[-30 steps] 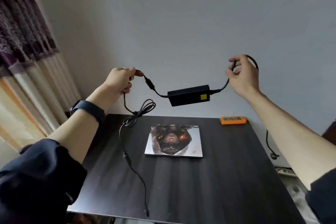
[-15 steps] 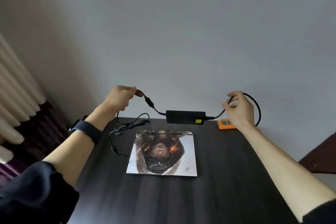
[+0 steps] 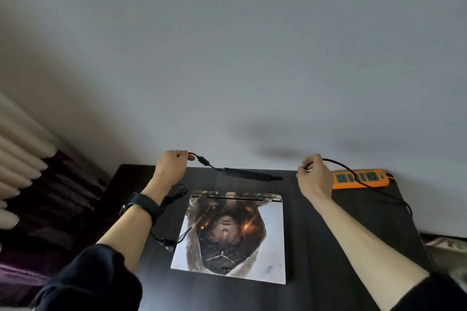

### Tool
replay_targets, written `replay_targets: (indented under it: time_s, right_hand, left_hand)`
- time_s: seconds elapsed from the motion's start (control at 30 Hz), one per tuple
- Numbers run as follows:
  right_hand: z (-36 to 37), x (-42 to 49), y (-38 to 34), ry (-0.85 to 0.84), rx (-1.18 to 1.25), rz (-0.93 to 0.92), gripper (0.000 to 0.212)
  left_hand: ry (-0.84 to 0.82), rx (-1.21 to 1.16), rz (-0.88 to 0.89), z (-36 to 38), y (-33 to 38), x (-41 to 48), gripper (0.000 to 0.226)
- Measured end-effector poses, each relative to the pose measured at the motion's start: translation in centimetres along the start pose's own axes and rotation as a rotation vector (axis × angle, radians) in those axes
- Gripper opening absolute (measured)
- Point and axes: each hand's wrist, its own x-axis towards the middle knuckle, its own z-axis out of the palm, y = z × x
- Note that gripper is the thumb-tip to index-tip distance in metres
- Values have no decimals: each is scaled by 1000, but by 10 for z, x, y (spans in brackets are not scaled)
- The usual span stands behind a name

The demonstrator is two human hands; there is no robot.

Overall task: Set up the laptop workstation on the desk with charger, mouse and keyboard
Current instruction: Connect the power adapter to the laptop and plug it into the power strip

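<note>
Over the desk's (image 3: 353, 235) back edge, seen from the head camera, the charger (image 3: 247, 174) hung stretched between both hands, its black brick so low that contact with the wood could not be told. The left hand (image 3: 174, 165) was curled tight round the thin cord (image 3: 203, 160). The right hand (image 3: 314, 179) pinched the thick cord (image 3: 331, 160), which arced across the orange power strip (image 3: 379, 180). A closed laptop (image 3: 235, 235) lay flat mid-desk, with a slack coil (image 3: 180, 190) just left of it.
</note>
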Motion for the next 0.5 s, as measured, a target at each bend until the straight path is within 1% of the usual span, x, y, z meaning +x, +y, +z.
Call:
replay_targets:
  time_s: [0.23,0.4,0.5]
  right_hand:
    - [54,36,35,21,-51,40,19]
    - [84,51,48,19,-5,71,28]
    - [101,48,57,37,18,116,29]
  left_hand:
    - [-47,-10,-55,71,-13,67,37]
    - [-24,-39,43,101,-21,111,34]
    - [-45,43,140,112,-38,126,32]
